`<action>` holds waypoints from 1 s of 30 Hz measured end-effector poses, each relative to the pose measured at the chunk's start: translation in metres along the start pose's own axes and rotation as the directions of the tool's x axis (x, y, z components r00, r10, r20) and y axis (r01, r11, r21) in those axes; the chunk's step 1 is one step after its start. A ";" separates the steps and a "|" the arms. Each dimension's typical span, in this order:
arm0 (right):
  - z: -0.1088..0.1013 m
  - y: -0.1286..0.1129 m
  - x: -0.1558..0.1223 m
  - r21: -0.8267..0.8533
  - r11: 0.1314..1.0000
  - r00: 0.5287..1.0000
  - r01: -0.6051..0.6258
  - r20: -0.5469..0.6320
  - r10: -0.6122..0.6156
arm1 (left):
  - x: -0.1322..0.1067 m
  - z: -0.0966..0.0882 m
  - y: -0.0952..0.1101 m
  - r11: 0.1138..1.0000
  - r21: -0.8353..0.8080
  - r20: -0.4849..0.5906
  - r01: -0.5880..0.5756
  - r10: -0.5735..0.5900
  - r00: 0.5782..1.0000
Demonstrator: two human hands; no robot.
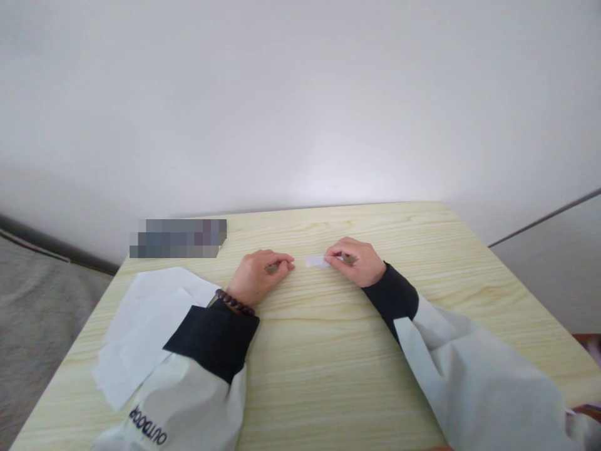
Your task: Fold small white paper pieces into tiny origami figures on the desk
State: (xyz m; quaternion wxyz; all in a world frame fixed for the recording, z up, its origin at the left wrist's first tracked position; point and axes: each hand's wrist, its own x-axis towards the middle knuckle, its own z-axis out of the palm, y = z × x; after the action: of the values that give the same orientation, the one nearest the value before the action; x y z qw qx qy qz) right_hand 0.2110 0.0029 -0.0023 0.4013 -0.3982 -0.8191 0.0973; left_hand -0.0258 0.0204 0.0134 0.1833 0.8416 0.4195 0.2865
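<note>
Between thumb and fingertips, my right hand [355, 260] pinches one end of a small white strip of paper [315, 262]. The strip's other end points left, close above the tabletop or lying on it; I cannot tell which. Just left of the strip, my left hand [261, 273] is closed, thumb pressed to the fingertips, with a small gap between it and the paper. Whether those left fingertips hold anything is too small to make out. A dark beaded bracelet [235, 302] circles my left wrist.
Several white paper sheets [145, 319] lie overlapping on the left of the wooden table [319, 376], partly under my left sleeve. Behind them is a pixelated dark object [181, 239]. A white wall [300, 100] rises along the table's far edge.
</note>
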 end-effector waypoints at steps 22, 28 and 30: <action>0.005 -0.008 -0.001 0.036 0.998 0.995 0.060 0.076 -0.062 | 0.001 0.019 0.011 0.995 0.018 -0.003 -0.101 0.101 0.995; 0.001 0.001 -0.002 0.114 0.993 0.992 -0.029 0.123 0.015 | 0.002 0.016 0.012 0.996 -0.065 0.002 0.054 -0.054 0.999; 0.002 0.002 -0.002 0.143 0.988 0.992 -0.056 0.118 0.040 | 0.003 0.015 0.014 0.991 -0.101 0.022 0.086 -0.084 0.996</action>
State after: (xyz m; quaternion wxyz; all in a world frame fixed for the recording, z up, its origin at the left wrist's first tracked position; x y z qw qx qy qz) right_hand 0.2117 0.0030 -0.0060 0.3793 -0.3812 -0.8216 0.1892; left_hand -0.0061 0.0136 0.0102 0.2414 0.8151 0.4383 0.2920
